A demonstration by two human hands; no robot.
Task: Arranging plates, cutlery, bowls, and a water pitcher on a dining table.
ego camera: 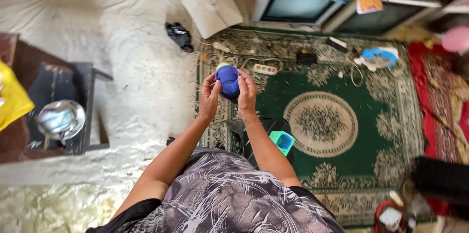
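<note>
Both hands close on a blue rounded plastic object (227, 81), held up in front of the body over the edge of the green patterned carpet (342, 164): the left hand (209, 97) presses its fingers against the left side, the right hand (246, 94) against the right side, thumbs near the top (a small yellow-green part shows at its upper edge). Below the wrists lies a turquoise container (282, 141) on a dark item. Beyond the object sits a white power strip (265, 69); further left, a metal bowl (60, 119) rests on a dark table (90, 111).
</note>
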